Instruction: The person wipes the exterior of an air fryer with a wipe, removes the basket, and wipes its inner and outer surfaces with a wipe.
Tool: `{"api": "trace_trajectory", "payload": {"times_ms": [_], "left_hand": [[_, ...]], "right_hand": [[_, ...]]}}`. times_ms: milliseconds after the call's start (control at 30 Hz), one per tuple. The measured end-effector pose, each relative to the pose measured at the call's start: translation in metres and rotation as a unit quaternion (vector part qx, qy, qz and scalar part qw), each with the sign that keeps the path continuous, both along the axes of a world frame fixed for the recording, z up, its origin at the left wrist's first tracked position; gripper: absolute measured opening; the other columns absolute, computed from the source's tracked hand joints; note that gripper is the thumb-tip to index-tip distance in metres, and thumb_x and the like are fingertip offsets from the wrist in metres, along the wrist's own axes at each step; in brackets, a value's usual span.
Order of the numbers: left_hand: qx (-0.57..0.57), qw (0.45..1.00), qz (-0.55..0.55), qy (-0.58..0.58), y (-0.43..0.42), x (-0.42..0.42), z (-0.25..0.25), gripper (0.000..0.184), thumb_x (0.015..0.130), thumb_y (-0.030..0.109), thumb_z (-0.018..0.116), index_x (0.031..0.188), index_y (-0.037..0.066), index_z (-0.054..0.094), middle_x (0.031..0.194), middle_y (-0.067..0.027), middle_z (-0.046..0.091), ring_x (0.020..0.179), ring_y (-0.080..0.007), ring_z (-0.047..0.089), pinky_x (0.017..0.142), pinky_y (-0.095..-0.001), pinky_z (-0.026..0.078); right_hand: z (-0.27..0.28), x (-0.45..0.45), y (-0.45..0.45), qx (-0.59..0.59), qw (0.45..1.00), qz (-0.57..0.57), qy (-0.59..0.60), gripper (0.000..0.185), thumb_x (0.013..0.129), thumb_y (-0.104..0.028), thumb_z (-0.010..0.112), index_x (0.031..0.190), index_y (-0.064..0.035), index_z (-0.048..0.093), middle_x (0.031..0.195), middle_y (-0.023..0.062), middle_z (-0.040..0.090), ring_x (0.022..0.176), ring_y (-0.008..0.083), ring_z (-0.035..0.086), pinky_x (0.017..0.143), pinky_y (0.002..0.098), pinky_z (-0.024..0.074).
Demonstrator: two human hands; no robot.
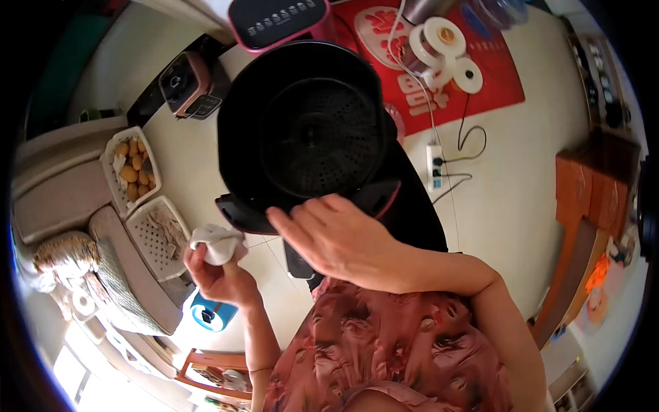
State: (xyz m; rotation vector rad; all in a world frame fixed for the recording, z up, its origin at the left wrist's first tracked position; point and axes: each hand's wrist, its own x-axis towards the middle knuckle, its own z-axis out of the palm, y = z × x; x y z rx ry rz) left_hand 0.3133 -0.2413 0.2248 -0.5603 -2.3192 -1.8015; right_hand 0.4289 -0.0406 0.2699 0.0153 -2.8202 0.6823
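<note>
A round black basket with a perforated bottom faces up at the upper middle, on or above a dark surface. Along its near edge runs a black front piece with thin pink-red trim. My right hand lies across that near edge, its fingers apart and the fingertips touching the rim; the underside of the hand is hidden. Left of the basket, my left hand pinches a crumpled white cloth from below, a short way off the black front piece.
A pink and black appliance stands behind the basket; a rice cooker is at the upper left. White baskets, one with potatoes, are at left. A power strip with cables lies right, below a red mat. Wooden furniture stands far right.
</note>
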Motion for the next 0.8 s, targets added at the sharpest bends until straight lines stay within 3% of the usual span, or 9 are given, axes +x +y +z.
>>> {"api": "trace_trajectory", "payload": {"times_ms": [100,200,300,400,567,667,700,767,800], "left_hand": [[0.029,0.987,-0.108,-0.117,0.02,0.026,0.037,0.044,0.069,0.016,0.084,0.103,0.007,0.056,0.114,-0.0079,0.055,0.106,-0.0207,0.057,0.093,-0.0352,0.048],[0.018,0.973,-0.151,-0.171,0.017,0.053,0.045,0.054,0.069,0.03,0.087,0.105,0.008,0.054,0.116,-0.0079,0.055,0.107,-0.0205,0.055,0.096,-0.0363,0.044],[-0.015,0.97,-0.124,-0.21,0.003,0.074,0.053,0.062,0.075,0.042,0.08,0.117,0.005,0.052,0.126,-0.014,0.054,0.11,-0.0272,0.058,0.091,-0.0412,0.049],[-0.044,0.963,-0.257,-0.069,-0.022,0.083,0.038,0.059,0.096,0.046,0.046,0.135,0.002,0.043,0.133,-0.0207,0.049,0.113,-0.0299,0.057,0.089,-0.0451,0.051],[-0.052,0.948,-0.288,0.125,-0.041,0.105,0.044,0.089,0.079,0.075,0.058,0.135,0.009,0.04,0.124,-0.0126,0.046,0.109,-0.0284,0.054,0.09,-0.0435,0.048],[0.015,0.909,-0.417,0.006,-0.038,0.147,0.062,0.11,0.07,0.071,0.071,0.143,0.002,0.028,0.127,-0.02,0.046,0.106,-0.0313,0.056,0.083,-0.0435,0.05],[-0.026,0.848,-0.519,-0.108,-0.049,0.138,0.063,0.11,0.065,0.06,0.082,0.141,0.0,0.032,0.13,-0.0203,0.048,0.108,-0.0306,0.058,0.086,-0.041,0.05],[-0.242,0.767,-0.58,0.129,-0.061,0.132,0.059,0.091,0.068,0.04,0.085,0.136,-0.001,0.041,0.123,-0.0183,0.055,0.108,-0.0309,0.06,0.09,-0.0409,0.049],[-0.234,0.743,-0.598,0.191,-0.06,0.135,0.067,0.08,0.068,0.028,0.084,0.132,-0.001,0.047,0.117,-0.0169,0.059,0.108,-0.0315,0.061,0.092,-0.041,0.047]], "right_hand": [[0.008,0.013,-0.02,-0.132,0.991,-0.005,0.02,0.06,0.084,-0.011,0.06,0.136,0.0106,0.04,0.117,0.0195,0.058,0.1,0.0249,0.06,0.088,0.0339,0.0465],[0.016,0.038,-0.039,-0.321,0.94,-0.049,0.104,0.065,0.083,-0.011,0.061,0.137,0.0132,0.035,0.125,0.0252,0.054,0.098,0.0299,0.062,0.085,0.0371,0.0514],[0.013,0.058,-0.07,-0.173,0.957,-0.137,0.189,0.056,0.082,-0.009,0.059,0.131,0.0132,0.043,0.12,0.0239,0.056,0.091,0.0271,0.062,0.08,0.0311,0.0528],[0.007,0.075,-0.097,-0.208,0.925,-0.197,0.249,0.053,0.08,-0.009,0.061,0.128,0.011,0.047,0.114,0.0195,0.058,0.089,0.0263,0.061,0.078,0.0304,0.053],[0.013,0.108,-0.148,-0.326,0.858,-0.217,0.333,0.055,0.077,-0.007,0.068,0.129,-0.0021,0.051,0.109,0.0138,0.06,0.09,0.0272,0.06,0.077,0.0325,0.0531],[0.023,0.142,-0.168,-0.342,0.796,-0.312,0.391,0.054,0.073,0.002,0.066,0.127,-0.0053,0.058,0.104,0.0112,0.059,0.094,0.0258,0.059,0.077,0.0313,0.0519],[0.03,0.158,-0.176,-0.342,0.777,-0.35,0.397,0.055,0.072,0.003,0.066,0.126,-0.0052,0.06,0.102,0.0108,0.059,0.093,0.0254,0.059,0.077,0.0308,0.0515],[0.029,0.184,-0.199,-0.228,0.785,-0.424,0.39,0.057,0.069,0.003,0.068,0.125,-0.0054,0.062,0.101,0.0089,0.058,0.092,0.0231,0.059,0.076,0.0298,0.0507],[0.028,0.193,-0.214,-0.13,0.821,-0.431,0.352,0.051,0.073,-0.003,0.066,0.124,-0.0052,0.063,0.097,0.0069,0.058,0.088,0.0222,0.059,0.076,0.0299,0.0505]]}}
